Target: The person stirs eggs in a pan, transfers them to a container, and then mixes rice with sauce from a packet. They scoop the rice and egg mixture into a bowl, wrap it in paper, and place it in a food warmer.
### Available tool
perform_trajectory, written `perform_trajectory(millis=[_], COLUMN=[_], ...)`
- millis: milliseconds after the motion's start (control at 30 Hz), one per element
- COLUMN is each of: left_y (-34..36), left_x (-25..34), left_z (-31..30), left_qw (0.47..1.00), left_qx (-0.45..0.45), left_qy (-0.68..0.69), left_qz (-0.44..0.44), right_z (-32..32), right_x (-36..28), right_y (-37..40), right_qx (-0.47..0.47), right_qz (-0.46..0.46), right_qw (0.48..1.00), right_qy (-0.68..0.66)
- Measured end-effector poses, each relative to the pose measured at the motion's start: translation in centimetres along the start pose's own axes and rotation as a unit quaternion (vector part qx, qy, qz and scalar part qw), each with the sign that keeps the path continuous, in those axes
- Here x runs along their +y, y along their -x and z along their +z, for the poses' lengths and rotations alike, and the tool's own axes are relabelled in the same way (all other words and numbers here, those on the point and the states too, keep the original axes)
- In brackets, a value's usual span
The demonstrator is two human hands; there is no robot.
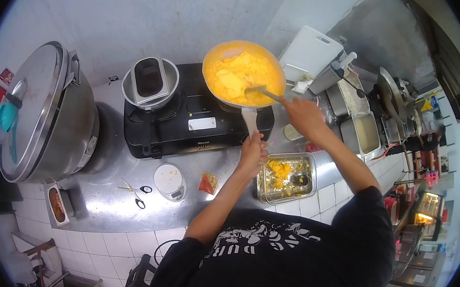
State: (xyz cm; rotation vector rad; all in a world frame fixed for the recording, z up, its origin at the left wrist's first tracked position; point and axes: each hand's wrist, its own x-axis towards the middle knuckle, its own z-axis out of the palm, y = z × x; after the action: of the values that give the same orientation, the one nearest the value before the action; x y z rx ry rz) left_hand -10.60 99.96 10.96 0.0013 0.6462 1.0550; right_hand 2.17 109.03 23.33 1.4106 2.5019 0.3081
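Note:
A pan (277,65) with a yellow mash (230,78) in it sits on the right side of the black two-burner stove (180,139). My left hand (252,151) is closed around the pan's pale handle, close to the stove's front edge. My right hand (303,114) grips a grey spatula (262,90), whose blade rests in the mash near the pan's front right. Just below my hands, a rectangular metal tray (265,192) holds some yellow pieces and a dark round thing. A steel bowl (127,89) with a rectangular container (164,75) on it occupies the left burner.
A large lidded steel pot (70,130) stands at the left. Scissors (136,195), a white scale (168,180), a small red packet (208,183) and a narrow tin (59,205) lie along the counter's front. White boards (310,54) and metal containers (368,131) are at the right.

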Motion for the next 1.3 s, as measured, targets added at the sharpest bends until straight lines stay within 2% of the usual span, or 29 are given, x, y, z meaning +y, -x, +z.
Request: perform_trajectory(millis=[100, 167, 233, 333, 433, 467, 533, 633, 700, 767, 867, 933, 967, 1000, 1033, 1100, 1133, 1200, 1300], left_y=[-0.3, -0.3, -0.3, -0.2, -0.3, -0.4, -0.4, -0.5, -0.4, -0.1, -0.2, 0.0, 0.0, 0.3, 0.2, 0.1, 0.2, 0.3, 0.4], left_x=[-0.2, -0.5, -0.6, 0.0, -0.7, -0.9, -1.1, -1.1, -1.1, -1.1, -0.9, -0.7, -0.7, -1.0, -0.7, -0.3, -0.2, -0.2, -0.1], left_z=[0.2, 0.0, 0.0, 0.0, -0.2, -0.2, -0.4, -0.4, -0.2, -0.2, -0.2, -0.1, -0.2, -0.4, -0.5, -0.1, 0.1, -0.1, 0.2], left_qw=[1.000, 1.000, 1.000, 1.000, 1.000, 0.999, 0.999, 0.999, 0.999, 0.999, 0.999, 0.999, 0.999, 0.999, 0.999, 0.999, 1.000, 1.000, 1.000], left_qx=[-0.020, -0.012, -0.015, -0.016, -0.008, -0.012, -0.015, -0.016, -0.009, -0.007, 0.019, 0.013, 0.010, 0.016, 0.006, -0.004, -0.005, -0.002, 0.003], left_qy=[0.007, 0.006, 0.010, 0.007, 0.012, 0.019, 0.012, 0.016, 0.031, 0.037, 0.031, 0.031, 0.029, 0.027, 0.024, 0.025, 0.022, 0.019, 0.012], left_qz=[0.010, 0.018, 0.016, 0.021, 0.020, 0.030, 0.033, 0.039, 0.037, 0.038, 0.030, 0.034, 0.033, 0.021, 0.022, 0.023, 0.022, 0.024, 0.024], right_z=[2.3, 2.4, 1.3, -4.6, -11.5, -11.0, -8.8, -3.8, -3.6, -4.8, -5.4, -3.7, -5.1, -5.7, -6.1, -4.4, -3.8, -4.5, -3.9], right_x=[0.0, 0.4, 3.0, 7.6, 6.9, 7.1, 7.8, 8.6, 7.7, 7.0, 7.7, 9.7, 8.6, 8.7, 8.7, 11.7, 12.9, 12.6, 12.9], right_y=[-2.4, -5.1, -7.5, -9.1, -9.2, -10.2, -13.1, -16.3, -15.2, -13.8, -13.0, -14.7, -14.3, -14.5, -14.6, -16.5, -16.6, -15.4, -14.4], right_qx=[0.060, 0.025, 0.027, 0.016, -0.027, -0.030, 0.022, 0.019, 0.012, -0.109, -0.193, -0.274, -0.343, -0.388, -0.419, -0.471, -0.471, -0.451, -0.514], right_qz=[0.005, 0.055, 0.030, 0.018, 0.073, 0.074, -0.001, -0.050, -0.074, -0.041, -0.090, -0.188, -0.082, -0.039, -0.026, -0.098, -0.100, 0.031, 0.087], right_qw=[0.998, 0.998, 0.999, 0.997, 0.989, 0.989, 0.986, 0.977, 0.974, 0.976, 0.961, 0.926, 0.928, 0.919, 0.907, 0.877, 0.877, 0.888, 0.829], right_qy=[-0.027, -0.034, 0.003, 0.072, 0.124, 0.125, 0.167, 0.207, 0.212, 0.185, 0.177, 0.181, 0.119, 0.059, 0.024, -0.007, -0.007, -0.087, -0.200])
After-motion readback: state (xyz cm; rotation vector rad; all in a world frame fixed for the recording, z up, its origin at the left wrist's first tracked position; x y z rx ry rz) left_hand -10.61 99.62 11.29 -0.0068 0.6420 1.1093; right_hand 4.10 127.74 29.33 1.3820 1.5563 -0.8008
